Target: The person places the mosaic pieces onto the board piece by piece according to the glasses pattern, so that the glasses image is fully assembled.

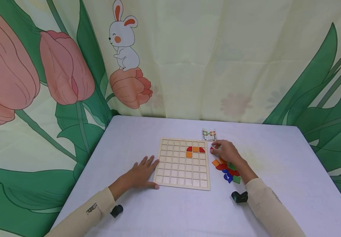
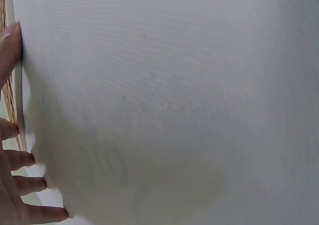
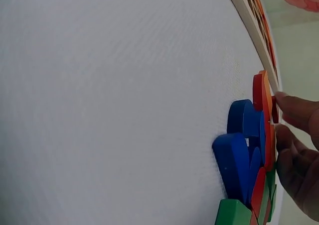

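A square wooden grid board (image 1: 182, 187) lies on the table. In its upper right cells sit an orange square (image 1: 195, 149) with a red curved piece (image 1: 189, 149) on one side and another (image 1: 202, 150) on the other, plus a second orange square (image 1: 189, 154) below. My left hand (image 1: 142, 172) rests with spread fingers along the board's left edge. Just off the board's right side, my right hand (image 1: 226, 150) pinches a small red piece (image 1: 211, 150) between thumb and finger; its full outline is hidden. The right wrist view also shows this red piece (image 3: 275, 109) at the fingertips.
Below my right hand lies a loose pile of blocks: an orange square (image 1: 216, 163), blue pieces (image 1: 228, 178), green ones (image 1: 236, 179) and red ones. A small printed pattern card (image 1: 209, 135) lies behind the board. A patterned cloth (image 1: 188, 65) hangs behind the white table (image 1: 134, 131).
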`<state>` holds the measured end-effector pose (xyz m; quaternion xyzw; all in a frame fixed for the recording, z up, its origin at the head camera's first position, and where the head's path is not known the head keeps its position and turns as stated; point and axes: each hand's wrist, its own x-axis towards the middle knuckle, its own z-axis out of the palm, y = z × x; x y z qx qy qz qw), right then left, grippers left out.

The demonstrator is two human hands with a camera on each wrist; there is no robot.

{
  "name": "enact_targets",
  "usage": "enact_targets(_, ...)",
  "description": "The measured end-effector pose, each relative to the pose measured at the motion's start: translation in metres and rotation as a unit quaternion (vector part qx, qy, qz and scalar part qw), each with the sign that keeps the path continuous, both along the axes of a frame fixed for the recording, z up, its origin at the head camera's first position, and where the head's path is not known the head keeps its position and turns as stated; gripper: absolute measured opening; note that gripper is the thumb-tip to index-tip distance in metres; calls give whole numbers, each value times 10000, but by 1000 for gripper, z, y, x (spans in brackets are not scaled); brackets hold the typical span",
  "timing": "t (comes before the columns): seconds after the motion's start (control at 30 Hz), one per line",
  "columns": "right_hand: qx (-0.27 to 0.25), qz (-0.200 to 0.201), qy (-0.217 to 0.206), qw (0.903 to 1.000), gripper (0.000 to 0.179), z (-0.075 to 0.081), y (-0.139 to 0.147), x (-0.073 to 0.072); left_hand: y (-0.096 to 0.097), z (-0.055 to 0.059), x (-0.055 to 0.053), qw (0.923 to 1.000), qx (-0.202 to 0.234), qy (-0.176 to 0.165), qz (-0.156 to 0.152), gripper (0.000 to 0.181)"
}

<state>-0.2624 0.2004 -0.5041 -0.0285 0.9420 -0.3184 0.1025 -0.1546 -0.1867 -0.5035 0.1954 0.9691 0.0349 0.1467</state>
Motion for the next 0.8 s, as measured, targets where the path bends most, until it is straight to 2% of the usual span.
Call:
enact_targets(0.3,128,182,118,9997,34,-3,-3,0,0,1,0,10000,-38,30,-33,110)
enact_targets(0.53,122,442,230,9987,33,-4,-9,1,1,2,1,9999,112,-10,73,109)
enact_targets(0.8,288,544,223,9979,32,-5,-12,1,1,2,1,9999,79,23,72,109)
